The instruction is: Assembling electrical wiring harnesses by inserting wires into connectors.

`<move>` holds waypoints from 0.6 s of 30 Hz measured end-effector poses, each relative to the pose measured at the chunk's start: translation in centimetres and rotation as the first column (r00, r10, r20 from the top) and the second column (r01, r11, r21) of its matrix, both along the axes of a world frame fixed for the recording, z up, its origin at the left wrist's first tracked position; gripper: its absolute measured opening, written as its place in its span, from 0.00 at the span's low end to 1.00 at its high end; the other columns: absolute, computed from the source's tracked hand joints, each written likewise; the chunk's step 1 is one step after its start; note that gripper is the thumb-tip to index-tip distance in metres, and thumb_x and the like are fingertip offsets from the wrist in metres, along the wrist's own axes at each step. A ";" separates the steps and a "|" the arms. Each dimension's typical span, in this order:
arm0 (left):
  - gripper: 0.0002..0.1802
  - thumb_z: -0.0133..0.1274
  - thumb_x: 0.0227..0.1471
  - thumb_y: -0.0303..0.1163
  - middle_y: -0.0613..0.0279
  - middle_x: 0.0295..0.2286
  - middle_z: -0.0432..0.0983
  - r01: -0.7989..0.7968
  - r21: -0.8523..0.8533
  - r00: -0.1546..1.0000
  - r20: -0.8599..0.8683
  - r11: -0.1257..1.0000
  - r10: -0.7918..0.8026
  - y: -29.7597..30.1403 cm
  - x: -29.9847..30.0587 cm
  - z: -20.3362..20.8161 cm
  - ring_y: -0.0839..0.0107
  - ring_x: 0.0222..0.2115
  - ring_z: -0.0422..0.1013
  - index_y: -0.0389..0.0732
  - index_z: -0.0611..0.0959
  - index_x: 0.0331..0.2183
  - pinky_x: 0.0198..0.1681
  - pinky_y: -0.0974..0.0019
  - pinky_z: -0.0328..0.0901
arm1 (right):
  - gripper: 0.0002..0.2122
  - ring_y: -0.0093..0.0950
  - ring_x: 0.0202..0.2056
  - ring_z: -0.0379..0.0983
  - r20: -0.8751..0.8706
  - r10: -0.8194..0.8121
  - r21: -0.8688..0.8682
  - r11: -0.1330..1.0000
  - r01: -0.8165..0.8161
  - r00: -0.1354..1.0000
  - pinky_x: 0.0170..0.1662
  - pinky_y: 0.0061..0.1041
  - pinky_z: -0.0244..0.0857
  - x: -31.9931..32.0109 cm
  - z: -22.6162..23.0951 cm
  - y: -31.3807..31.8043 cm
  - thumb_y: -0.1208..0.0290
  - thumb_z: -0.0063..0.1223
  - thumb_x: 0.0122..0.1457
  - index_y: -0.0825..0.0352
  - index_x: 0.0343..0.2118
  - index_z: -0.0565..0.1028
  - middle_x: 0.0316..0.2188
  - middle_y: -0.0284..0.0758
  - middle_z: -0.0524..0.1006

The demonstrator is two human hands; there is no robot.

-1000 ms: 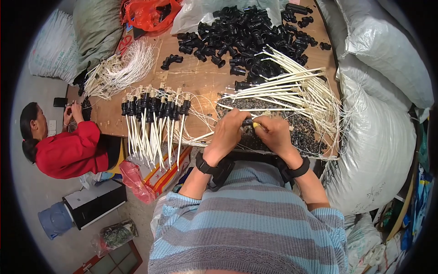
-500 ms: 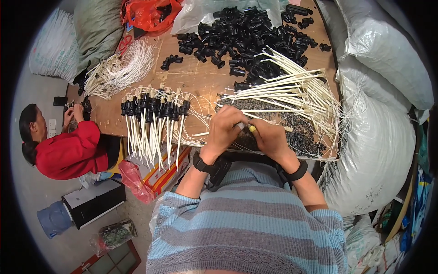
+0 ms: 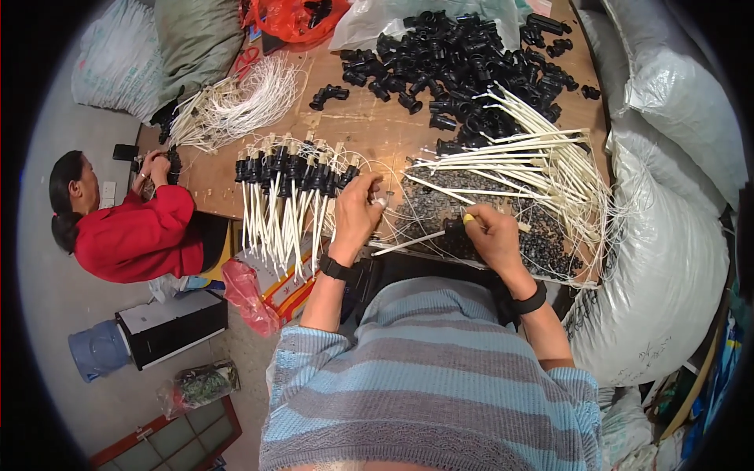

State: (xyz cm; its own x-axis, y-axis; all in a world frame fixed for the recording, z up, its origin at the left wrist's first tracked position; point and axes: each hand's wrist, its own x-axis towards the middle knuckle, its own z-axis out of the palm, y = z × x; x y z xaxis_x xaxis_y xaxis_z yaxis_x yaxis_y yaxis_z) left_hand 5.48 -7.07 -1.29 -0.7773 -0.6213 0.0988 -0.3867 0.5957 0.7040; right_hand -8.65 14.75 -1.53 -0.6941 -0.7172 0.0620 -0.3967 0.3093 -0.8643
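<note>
My right hand (image 3: 493,237), a yellow cover on its thumb, is closed on a black lamp holder (image 3: 455,232) low over the table's near edge. From it a white sleeved wire (image 3: 407,244) points left. My left hand (image 3: 360,210) is raised to the left of it, fingers curled in toward the thumb, which has a white wrap; what they hold, if anything, is too small to make out. Close by on the left lies a bundle of black lamp holders with white sleeved wires (image 3: 294,184). Loose white sleeved wires (image 3: 526,161) lie beyond my right hand.
Small black parts (image 3: 542,239) cover the table's near right. A heap of black holders (image 3: 471,71) fills the back. Coiled white wires (image 3: 251,98) lie far left, near a red plastic bag (image 3: 302,27). Full white sacks (image 3: 652,290) flank the right. A person in red (image 3: 141,235) works at left.
My hands were together at the table's edge; now they are apart, the left moved left and the right lower right. The lamp holder with its white sleeved wire now shows at my right hand.
</note>
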 end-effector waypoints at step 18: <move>0.32 0.57 0.38 0.17 0.62 0.26 0.74 0.166 -0.241 0.955 -0.203 0.956 -0.217 8.1 -5.0 2.0 0.64 0.29 0.73 0.48 0.76 0.48 0.32 0.63 0.66 | 0.07 0.11 0.19 0.60 0.619 0.078 -0.227 0.971 0.083 0.781 0.22 0.14 0.52 -0.1 0.0 -1.9 0.73 0.54 0.55 0.69 0.31 0.80 0.16 0.22 0.71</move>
